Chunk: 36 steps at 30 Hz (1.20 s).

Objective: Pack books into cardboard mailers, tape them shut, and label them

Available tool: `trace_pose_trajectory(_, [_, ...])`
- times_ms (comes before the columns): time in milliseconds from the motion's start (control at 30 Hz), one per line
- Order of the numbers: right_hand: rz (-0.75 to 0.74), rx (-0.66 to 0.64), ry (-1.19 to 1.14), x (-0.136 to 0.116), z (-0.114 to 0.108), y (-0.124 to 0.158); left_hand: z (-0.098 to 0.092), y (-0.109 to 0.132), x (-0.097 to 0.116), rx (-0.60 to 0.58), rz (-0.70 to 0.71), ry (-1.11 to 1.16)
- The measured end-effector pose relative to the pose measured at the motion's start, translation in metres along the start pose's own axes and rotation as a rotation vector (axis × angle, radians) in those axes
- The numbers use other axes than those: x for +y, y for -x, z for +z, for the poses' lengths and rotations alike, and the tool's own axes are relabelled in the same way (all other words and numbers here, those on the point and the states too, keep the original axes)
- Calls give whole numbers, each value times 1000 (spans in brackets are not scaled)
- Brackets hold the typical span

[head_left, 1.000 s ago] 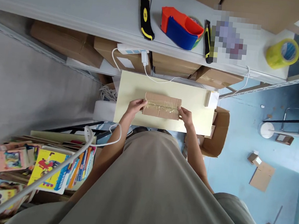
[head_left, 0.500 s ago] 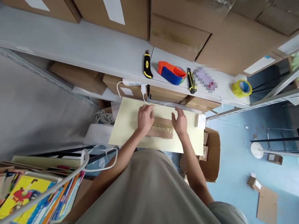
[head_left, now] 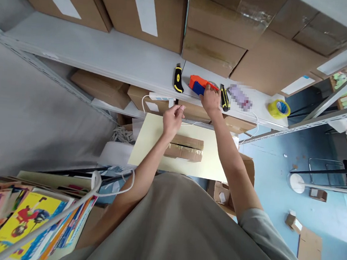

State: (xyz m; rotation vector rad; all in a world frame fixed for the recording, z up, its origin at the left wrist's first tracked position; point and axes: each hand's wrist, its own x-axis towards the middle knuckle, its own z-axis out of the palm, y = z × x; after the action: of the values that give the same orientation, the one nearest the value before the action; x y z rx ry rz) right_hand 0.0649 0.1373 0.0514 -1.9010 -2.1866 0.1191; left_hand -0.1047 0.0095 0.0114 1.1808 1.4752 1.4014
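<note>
A taped brown cardboard package (head_left: 187, 148) lies on a pale yellow board (head_left: 147, 144) in front of me. My right hand (head_left: 210, 101) is up on the grey shelf (head_left: 107, 54), its fingers closed over the orange and blue tape dispenser (head_left: 196, 85). My left hand (head_left: 173, 119) hovers just above the package's far left corner, fingers loosely curled, and I see nothing in it. A white cable (head_left: 189, 124) runs just beside that hand.
On the shelf lie two yellow and black utility knives (head_left: 177, 78) (head_left: 223, 97) and a roll of yellow tape (head_left: 278, 108). Large cardboard boxes (head_left: 213, 31) stand behind them. Colourful books (head_left: 26, 218) are stacked at lower left, and cardboard scraps (head_left: 310, 241) lie on the blue floor.
Both hands have left the package. The right hand rose to the shelf and closed on the tape dispenser; the left hand lifted slightly. The view tilted upward.
</note>
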Motion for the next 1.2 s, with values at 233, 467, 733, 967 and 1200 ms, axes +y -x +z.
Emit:
trace_pose_trajectory(233, [59, 28, -283, 11, 5, 77, -26, 21, -31, -12, -156, 170])
trace_pose_trajectory(467, [131, -156, -1072, 12, 35, 211, -50, 71, -65, -104, -290, 263])
trace_pose_trajectory(733, [361, -331, -1325, 9, 44, 263, -49, 100, -84, -116, -330, 203])
trace_pose_trajectory(967, [337, -499, -1186, 18, 25, 268, -47, 87, -73, -23, -243, -23])
trace_pose_trajectory(1200, [281, -578, -1182, 32, 14, 268, -42, 86, -42, -208, -134, 35])
